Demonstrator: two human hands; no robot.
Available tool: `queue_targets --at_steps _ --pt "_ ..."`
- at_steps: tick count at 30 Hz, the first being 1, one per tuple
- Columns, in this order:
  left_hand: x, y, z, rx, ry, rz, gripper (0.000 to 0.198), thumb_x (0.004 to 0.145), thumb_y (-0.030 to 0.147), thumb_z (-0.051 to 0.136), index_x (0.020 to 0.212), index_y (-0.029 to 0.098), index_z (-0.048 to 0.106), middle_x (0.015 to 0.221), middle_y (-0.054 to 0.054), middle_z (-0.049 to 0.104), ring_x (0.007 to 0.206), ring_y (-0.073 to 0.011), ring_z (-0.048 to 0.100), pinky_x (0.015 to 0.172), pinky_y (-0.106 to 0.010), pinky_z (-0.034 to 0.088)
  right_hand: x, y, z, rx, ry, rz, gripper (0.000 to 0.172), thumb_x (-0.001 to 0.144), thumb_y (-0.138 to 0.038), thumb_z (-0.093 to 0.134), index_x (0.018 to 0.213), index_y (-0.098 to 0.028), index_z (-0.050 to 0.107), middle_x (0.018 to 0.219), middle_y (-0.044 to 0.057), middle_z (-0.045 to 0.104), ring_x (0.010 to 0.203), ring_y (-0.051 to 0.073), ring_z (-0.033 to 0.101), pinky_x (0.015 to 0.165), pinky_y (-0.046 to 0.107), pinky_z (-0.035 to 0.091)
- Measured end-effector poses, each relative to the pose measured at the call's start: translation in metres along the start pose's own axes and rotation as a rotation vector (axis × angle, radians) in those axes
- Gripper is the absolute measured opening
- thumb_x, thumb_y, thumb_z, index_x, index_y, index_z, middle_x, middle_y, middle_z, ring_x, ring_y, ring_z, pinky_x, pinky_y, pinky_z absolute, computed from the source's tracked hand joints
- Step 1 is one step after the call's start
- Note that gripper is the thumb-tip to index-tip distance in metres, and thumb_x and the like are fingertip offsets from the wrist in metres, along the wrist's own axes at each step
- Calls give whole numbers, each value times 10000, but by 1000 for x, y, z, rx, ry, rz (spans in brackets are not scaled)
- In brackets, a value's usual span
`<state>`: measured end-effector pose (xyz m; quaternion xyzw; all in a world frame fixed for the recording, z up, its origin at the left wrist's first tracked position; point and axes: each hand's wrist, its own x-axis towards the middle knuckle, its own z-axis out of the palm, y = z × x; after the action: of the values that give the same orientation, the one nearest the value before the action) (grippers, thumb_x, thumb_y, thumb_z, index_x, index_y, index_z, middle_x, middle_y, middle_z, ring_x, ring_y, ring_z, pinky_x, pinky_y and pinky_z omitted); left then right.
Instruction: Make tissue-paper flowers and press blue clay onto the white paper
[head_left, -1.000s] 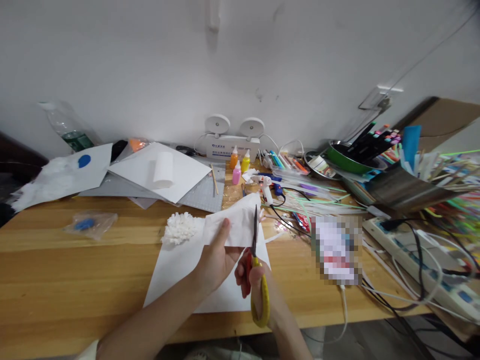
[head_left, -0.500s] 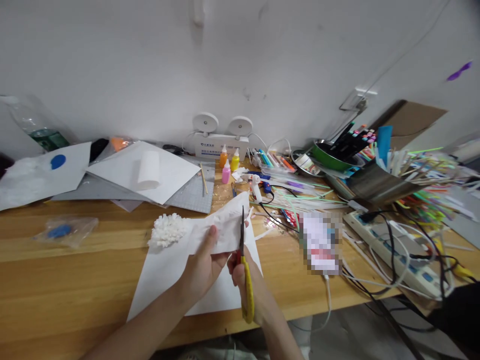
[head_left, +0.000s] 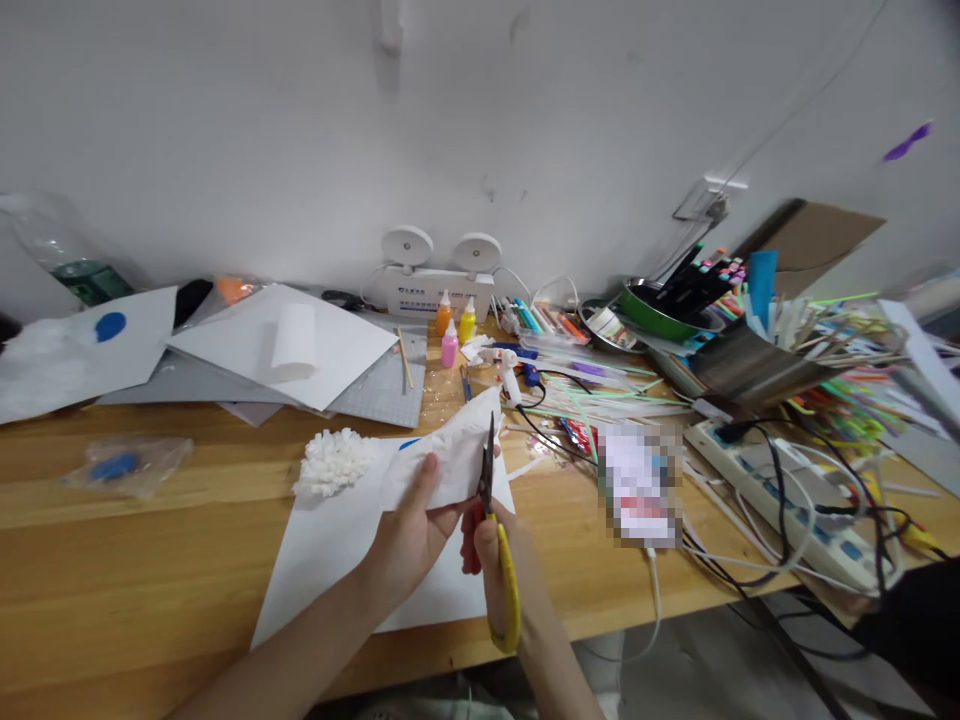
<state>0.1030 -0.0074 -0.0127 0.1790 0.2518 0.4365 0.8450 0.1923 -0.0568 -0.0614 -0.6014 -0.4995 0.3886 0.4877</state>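
My left hand [head_left: 420, 530] pinches a piece of thin white paper [head_left: 457, 450], thumb on top and fingers underneath. My right hand [head_left: 499, 560] grips scissors [head_left: 508, 590] with yellow and red handles, their dark blades lying at the paper's right edge. Below both hands a white sheet [head_left: 322, 560] lies flat on the table. A cluster of ruffled white paper pieces [head_left: 334, 462] rests on the sheet's upper left corner. Part of a blue patch [head_left: 409, 444] shows on the sheet behind the held paper.
A glue gun [head_left: 510, 376] and small paint bottles [head_left: 449, 345] stand behind my hands. To the right are a phone-like blurred object [head_left: 641, 485] and a power strip [head_left: 787, 510] with tangled cables. A plastic bag [head_left: 127, 465] lies left, near white boards [head_left: 285, 345].
The scissors have opened wider, the red handle now apart from the yellow one. The paper has shifted slightly, uncovering part of the blue patch.
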Motion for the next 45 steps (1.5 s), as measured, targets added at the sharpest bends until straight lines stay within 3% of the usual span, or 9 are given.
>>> queue_targets --at_steps 3,9,18,23,31,38,45 --pt "1 -2 -2 -15 20 81 337 814 272 491 1080 86 583 1048 -127 637 1003 -253 569 842 -339 477 -1 -1 2 1 13 -5 596 731 -725 211 596 -190 435 473 -21 423 418 104 394 398 219 304" --pt "1 -2 -3 -88 91 80 352 820 272 488 1115 92 551 1064 -121 630 1074 -239 523 928 -348 410 -3 6 0 -4 -15 -34 544 757 -685 251 615 -194 436 486 -16 433 428 109 408 403 220 304" --pt "2 5 1 -148 95 2 237 832 200 460 933 76 635 900 -99 689 917 -200 614 854 -307 471 -3 16 0 -12 -26 -13 511 763 -673 270 644 -199 421 503 -23 427 426 104 405 397 214 311" --pt "1 0 -5 -98 57 19 260 824 218 481 1006 84 611 933 -97 680 918 -206 611 847 -313 472 -2 23 3 -35 32 -19 484 752 -648 344 625 -194 452 525 -9 464 450 109 429 382 206 308" --pt "1 -3 -7 -80 81 65 305 831 241 476 1077 84 563 995 -118 656 990 -231 574 900 -364 426 -5 11 -3 26 -44 -57 491 781 -625 328 661 -174 479 467 -43 411 388 84 393 353 188 311" --pt "0 -2 -5 -84 -31 69 336 867 274 402 1082 74 566 1027 -130 639 1029 -227 550 932 -351 391 -3 9 0 68 -33 -2 504 740 -666 346 632 -182 435 444 -55 385 340 67 356 313 178 290" --pt "0 -3 -1 -102 67 74 328 849 256 436 1104 80 544 1007 -122 647 1017 -223 557 932 -361 393 -3 11 3 106 -3 134 566 652 -752 347 605 -192 409 422 -57 384 313 63 357 282 170 294"
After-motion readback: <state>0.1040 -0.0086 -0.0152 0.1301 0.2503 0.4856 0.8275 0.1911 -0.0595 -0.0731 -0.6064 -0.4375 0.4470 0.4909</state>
